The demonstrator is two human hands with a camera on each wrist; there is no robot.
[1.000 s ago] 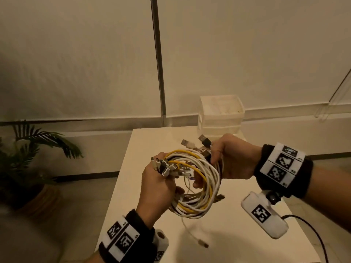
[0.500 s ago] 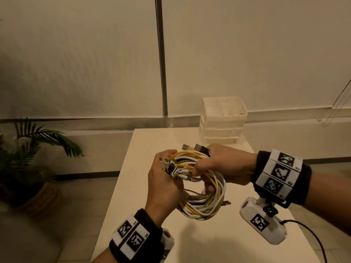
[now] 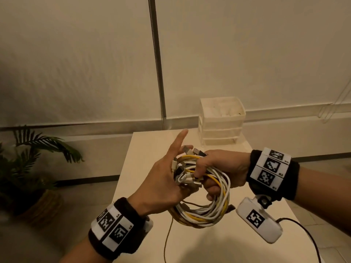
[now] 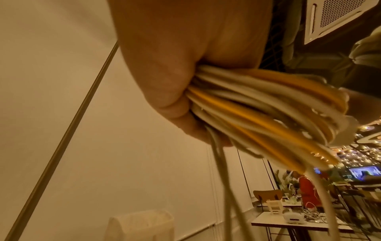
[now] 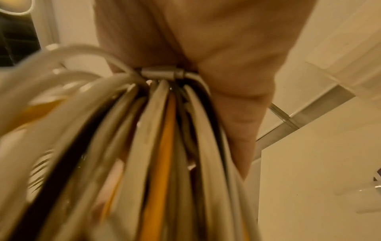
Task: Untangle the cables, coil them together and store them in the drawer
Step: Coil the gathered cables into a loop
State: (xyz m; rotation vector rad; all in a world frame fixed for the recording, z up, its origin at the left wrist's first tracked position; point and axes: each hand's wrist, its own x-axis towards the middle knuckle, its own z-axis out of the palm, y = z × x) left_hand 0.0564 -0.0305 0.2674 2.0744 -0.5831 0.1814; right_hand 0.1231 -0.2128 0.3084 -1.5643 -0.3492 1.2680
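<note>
1. Cables (image 3: 207, 211): one coil of white and yellow leads, with a dark lead seen in the right wrist view. Held in the air above the table, between both hands. The lower arc of the coil hangs free below the hands. A cluster of plugs (image 3: 187, 179) sits at the upper left of the coil, against the left palm; two more plugs (image 3: 197, 151) stick up at the top beside the right knuckles.
2. Loose end (image 3: 167, 242): one thin lead drops from the coil towards the near table edge.
3. Right hand (image 3: 222, 168): fingers curled round the upper right of the coil, clamped on the cables. The right wrist view shows the strands fanning out from the fist, with a metal plug sleeve (image 5: 163, 74) across the top.
4. Left hand (image 3: 163, 179): index finger (image 3: 179, 139) straight and pointing up and away; palm against the plug cluster. The left wrist view shows the strands (image 4: 257, 107) pressed into the fold of the hand, so the lower fingers grip the coil.
5. Drawer unit (image 3: 221, 122): pale, stacked, at the far right of the table, well apart from the coil; drawers look closed.
6. Table (image 3: 144, 145): pale top, beneath the hands.
7. Plant (image 3: 28, 164): potted, on the floor to the left.
8. Wrist bands (image 3: 269, 171): dark, with printed markers, one on each wrist.
</note>
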